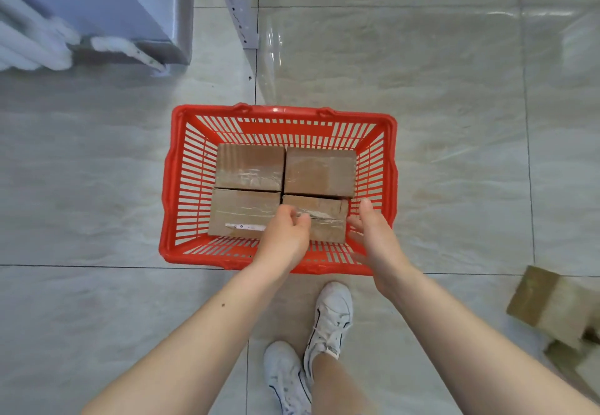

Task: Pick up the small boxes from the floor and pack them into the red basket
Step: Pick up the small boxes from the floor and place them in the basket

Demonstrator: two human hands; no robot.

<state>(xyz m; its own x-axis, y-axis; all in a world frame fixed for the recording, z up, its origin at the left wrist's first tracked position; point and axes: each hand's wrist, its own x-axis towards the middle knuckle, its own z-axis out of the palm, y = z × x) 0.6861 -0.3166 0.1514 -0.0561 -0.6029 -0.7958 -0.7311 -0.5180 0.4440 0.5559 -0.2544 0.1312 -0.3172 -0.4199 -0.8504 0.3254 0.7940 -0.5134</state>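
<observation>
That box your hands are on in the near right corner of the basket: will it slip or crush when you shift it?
The near-right box is corrugated cardboard with square edges, so it is probably stiff and will not roll. Glossy tape across its top may feel slick under the left hand. The right hand is at its side; the red basket is packed tight, so pushing may bind.
</observation>
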